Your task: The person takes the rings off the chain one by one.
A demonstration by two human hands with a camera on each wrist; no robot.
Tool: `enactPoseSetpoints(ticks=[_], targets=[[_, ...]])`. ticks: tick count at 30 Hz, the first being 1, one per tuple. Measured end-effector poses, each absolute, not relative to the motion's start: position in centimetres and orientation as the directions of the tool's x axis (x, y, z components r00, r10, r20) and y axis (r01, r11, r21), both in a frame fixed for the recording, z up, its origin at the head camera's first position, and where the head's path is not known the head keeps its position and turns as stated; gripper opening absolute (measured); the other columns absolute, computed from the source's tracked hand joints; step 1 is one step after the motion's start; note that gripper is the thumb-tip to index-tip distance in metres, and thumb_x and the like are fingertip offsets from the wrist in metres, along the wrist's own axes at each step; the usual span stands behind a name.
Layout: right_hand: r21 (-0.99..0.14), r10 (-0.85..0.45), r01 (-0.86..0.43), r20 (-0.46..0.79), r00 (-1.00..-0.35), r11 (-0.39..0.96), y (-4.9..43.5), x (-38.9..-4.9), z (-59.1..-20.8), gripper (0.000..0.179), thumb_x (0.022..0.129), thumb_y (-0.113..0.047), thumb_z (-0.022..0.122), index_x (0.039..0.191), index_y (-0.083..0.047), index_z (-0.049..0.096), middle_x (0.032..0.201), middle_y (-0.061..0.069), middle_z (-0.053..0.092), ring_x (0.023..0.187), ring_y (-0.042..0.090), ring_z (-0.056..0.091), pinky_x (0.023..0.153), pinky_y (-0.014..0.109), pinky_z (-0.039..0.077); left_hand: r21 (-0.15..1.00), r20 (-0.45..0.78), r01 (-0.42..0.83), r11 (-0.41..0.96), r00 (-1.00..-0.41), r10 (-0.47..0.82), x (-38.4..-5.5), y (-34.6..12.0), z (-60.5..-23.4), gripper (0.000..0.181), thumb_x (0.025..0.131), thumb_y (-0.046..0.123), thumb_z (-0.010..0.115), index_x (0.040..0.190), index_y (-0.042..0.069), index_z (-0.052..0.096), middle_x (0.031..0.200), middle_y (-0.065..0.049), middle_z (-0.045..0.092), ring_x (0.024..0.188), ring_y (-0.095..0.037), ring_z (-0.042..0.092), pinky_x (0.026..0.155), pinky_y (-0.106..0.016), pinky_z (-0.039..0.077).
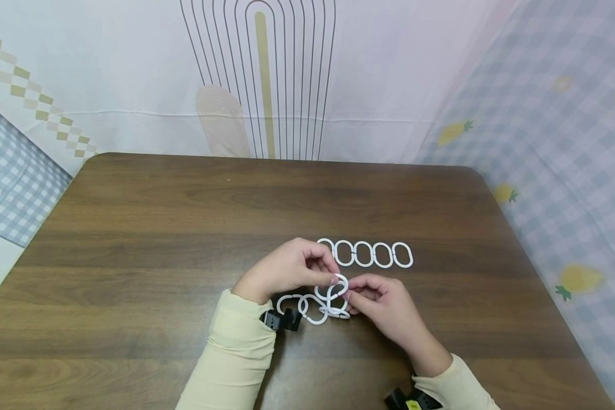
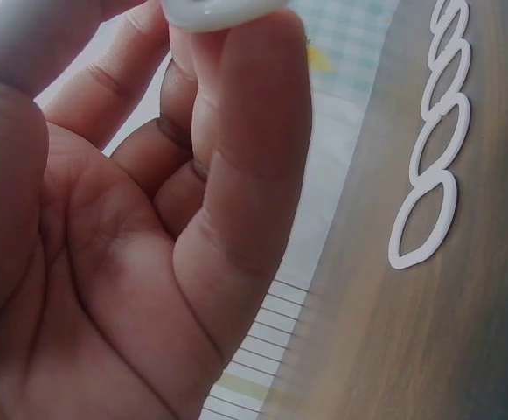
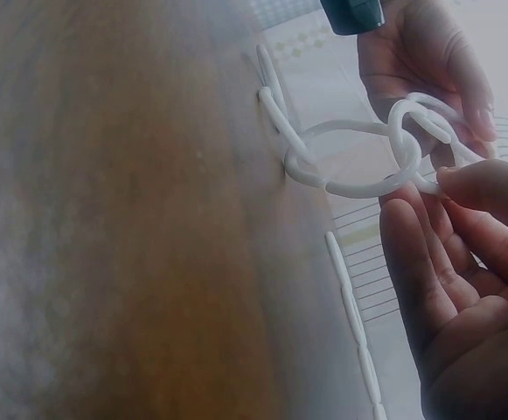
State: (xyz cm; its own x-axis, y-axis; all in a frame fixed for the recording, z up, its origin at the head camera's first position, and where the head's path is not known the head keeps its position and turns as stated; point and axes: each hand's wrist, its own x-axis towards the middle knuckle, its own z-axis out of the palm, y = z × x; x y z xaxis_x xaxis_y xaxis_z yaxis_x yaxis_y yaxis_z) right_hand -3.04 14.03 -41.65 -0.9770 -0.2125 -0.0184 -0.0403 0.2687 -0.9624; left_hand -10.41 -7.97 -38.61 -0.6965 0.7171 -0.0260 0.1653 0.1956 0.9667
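Over the table my left hand [image 1: 293,266] pinches a white plastic ring [image 1: 346,282] between thumb and forefinger; the left wrist view shows the ring's edge [image 2: 227,17] at those fingertips. Close on its right, my right hand [image 1: 381,304] pinches a ring that links with it, seen near the thumb in the right wrist view. From the held rings a chain of linked white rings [image 3: 358,190] hangs down to the tabletop. Its lower end lies bunched below and left of my fingers. Fingers partly hide where the two held rings meet.
Behind my hands, several more white oval rings [image 1: 411,255] lie side by side in a row on the brown wooden table [image 1: 159,210]. A patterned cloth [image 1: 389,68] hangs beyond the table's far edge. Each wrist wears a small black camera [image 1: 282,320].
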Motion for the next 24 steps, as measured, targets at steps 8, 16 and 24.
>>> enactPoseSetpoints(ticks=[8, 16, 24], targets=[[-0.962, -0.209, -0.037, -0.021, -0.978, 0.271, 14.03, -3.04, -41.68, 0.01, 0.09, 0.0, 0.071, 0.096, 0.007, 0.071, 0.084, 0.025, 0.071, 0.07, 0.011, 0.07, 0.065, 0.03, 0.061, 0.968, -0.026, 0.16, 0.191, -0.697, 0.716, -10.42, -7.96, -38.61, 0.005, 0.088, 0.01, 0.077, 0.089, 0.008, 0.073, 0.079, 0.003, 0.07, 0.071, -0.011, 0.065, 0.069, -0.026, 0.055], [-0.961, -0.203, -0.027, -0.031, -0.979, 0.276, 13.97, -3.07, -41.63, 0.01, 0.09, 0.0, 0.071, 0.097, 0.007, 0.071, 0.085, 0.025, 0.071, 0.07, 0.012, 0.07, 0.065, 0.031, 0.061, 0.967, -0.022, 0.166, 0.193, -0.701, 0.712, -10.43, -7.99, -38.52, 0.004, 0.088, 0.009, 0.076, 0.088, 0.008, 0.073, 0.078, 0.003, 0.07, 0.07, -0.011, 0.064, 0.069, -0.026, 0.055], [-0.967, -0.211, -0.038, -0.017, -0.977, 0.253, 14.03, -3.07, -41.84, 0.011, 0.09, 0.002, 0.071, 0.098, 0.009, 0.07, 0.085, 0.026, 0.071, 0.069, 0.012, 0.07, 0.065, 0.032, 0.062, 0.965, -0.032, 0.162, 0.205, -0.706, 0.708, -10.37, -7.98, -38.53, 0.004, 0.088, 0.01, 0.077, 0.088, 0.008, 0.073, 0.077, 0.004, 0.07, 0.07, -0.01, 0.063, 0.068, -0.026, 0.054]])
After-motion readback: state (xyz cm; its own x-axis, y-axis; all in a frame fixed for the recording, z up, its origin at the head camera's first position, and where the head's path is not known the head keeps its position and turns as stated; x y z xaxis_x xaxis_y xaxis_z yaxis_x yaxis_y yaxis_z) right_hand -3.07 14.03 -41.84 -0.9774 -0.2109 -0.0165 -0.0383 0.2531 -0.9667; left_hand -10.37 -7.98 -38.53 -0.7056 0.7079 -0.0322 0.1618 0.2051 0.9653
